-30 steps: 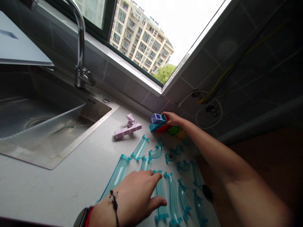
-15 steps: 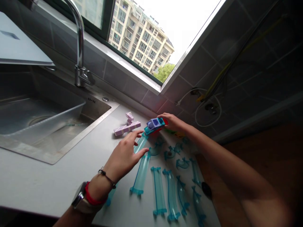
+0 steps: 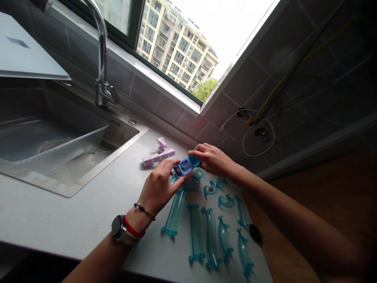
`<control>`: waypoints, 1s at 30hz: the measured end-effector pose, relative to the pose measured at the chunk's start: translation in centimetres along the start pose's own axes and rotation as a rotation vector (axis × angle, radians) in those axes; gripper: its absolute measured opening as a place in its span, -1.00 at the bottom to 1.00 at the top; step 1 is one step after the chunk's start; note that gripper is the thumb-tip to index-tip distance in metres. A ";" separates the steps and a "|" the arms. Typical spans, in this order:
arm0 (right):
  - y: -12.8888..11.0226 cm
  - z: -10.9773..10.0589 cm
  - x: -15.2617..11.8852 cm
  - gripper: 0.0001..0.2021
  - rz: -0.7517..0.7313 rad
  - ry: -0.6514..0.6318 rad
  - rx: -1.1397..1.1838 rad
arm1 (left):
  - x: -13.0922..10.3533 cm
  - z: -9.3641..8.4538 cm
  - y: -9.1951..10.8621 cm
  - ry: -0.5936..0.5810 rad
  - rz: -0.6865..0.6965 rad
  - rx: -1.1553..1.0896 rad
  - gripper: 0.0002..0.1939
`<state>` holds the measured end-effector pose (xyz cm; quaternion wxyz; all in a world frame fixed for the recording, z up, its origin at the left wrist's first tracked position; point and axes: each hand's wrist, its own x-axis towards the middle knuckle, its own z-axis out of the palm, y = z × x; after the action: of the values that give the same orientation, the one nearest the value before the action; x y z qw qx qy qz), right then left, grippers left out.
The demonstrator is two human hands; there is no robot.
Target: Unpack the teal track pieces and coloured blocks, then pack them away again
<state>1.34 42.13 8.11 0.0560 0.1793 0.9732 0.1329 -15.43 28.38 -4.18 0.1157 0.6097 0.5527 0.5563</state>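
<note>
A purple and teal block piece [image 3: 185, 166] is held between both hands above the counter. My left hand [image 3: 159, 184] grips its left end between thumb and fingers. My right hand [image 3: 212, 158] is closed around its right end, where bits of red show by the fingers. Behind my left hand, pink blocks [image 3: 159, 157] lie on the counter. Below the hands a long clear teal track [image 3: 176, 212] stretches toward the front. Beside it lie a straight track [image 3: 196, 234], a wavy track [image 3: 211, 237] and several curved pieces [image 3: 226, 237].
To the left is a steel sink [image 3: 73, 184] with a clear basket and a chrome faucet [image 3: 101, 59]. A dark oval object [image 3: 255, 235] lies at the counter's right edge. Cables [image 3: 265, 106] hang on the tiled wall below the window.
My left hand has moved up and taken hold of the block piece. The piece has come lower and is tilted, and my right hand has shifted slightly left with it.
</note>
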 end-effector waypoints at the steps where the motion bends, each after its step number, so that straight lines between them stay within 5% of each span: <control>1: 0.1 0.1 -0.1 -0.49 0.014 0.001 0.021 | 0.1 -0.1 0.1 0.015 -0.005 -0.025 -0.54; 6: 2.4 1.1 -0.5 -0.53 0.178 0.045 0.161 | 0.8 -2.2 0.3 0.030 -0.165 -0.152 -0.53; 13: 7.0 3.1 0.6 -0.48 0.311 0.041 0.256 | 1.7 -7.3 -3.9 -0.211 -0.284 0.303 -0.61; 22: 9.8 6.1 3.9 -0.39 0.312 -0.081 0.267 | 0.8 -7.6 -7.2 -0.411 -0.467 0.474 -0.63; 25: 10.1 6.5 4.4 -0.32 0.308 -0.097 0.271 | 0.7 -7.9 -7.3 -0.429 -0.480 0.487 -0.60; 30: 10.9 7.2 4.1 -0.07 0.335 -0.089 0.285 | 0.9 -8.7 -5.6 -0.421 -0.433 0.536 -0.28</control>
<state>2.30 55.11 3.99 0.0499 0.3501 0.9354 -0.0066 -25.73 26.98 -4.88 0.1777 0.5881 0.7582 0.2182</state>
